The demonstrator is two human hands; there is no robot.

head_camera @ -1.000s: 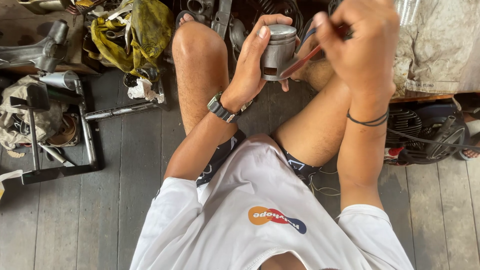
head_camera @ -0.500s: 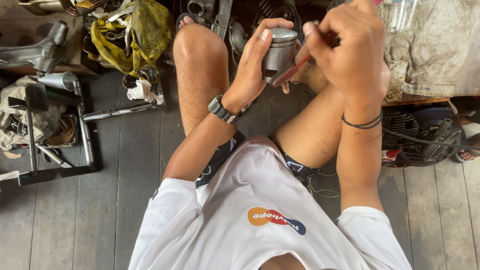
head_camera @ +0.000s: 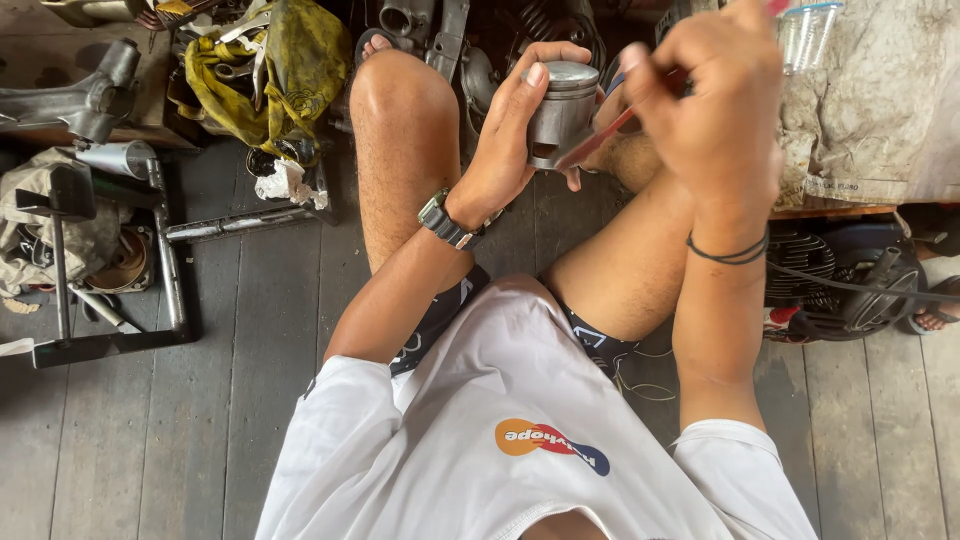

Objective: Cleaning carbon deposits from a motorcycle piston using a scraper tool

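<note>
The left hand (head_camera: 505, 150) wraps a grey metal piston (head_camera: 560, 112); at three o'clock, the right hand (head_camera: 715, 110) pinches a red-handled tool (head_camera: 598, 142) against it.

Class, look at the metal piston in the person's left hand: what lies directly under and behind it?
Behind the piston sit dark engine parts; below it, the right knee. The left hand covers its near side, and the red tool hides part of the skirt.

One grey metal piston (head_camera: 560, 112) sits within the left hand's fingers (head_camera: 520, 95). One thin red-handled tool (head_camera: 600, 138), blurred, possibly a brush, is pinched by the right hand's fingers (head_camera: 690, 75). One clear plastic cup (head_camera: 805, 32) stands just beyond them.
</note>
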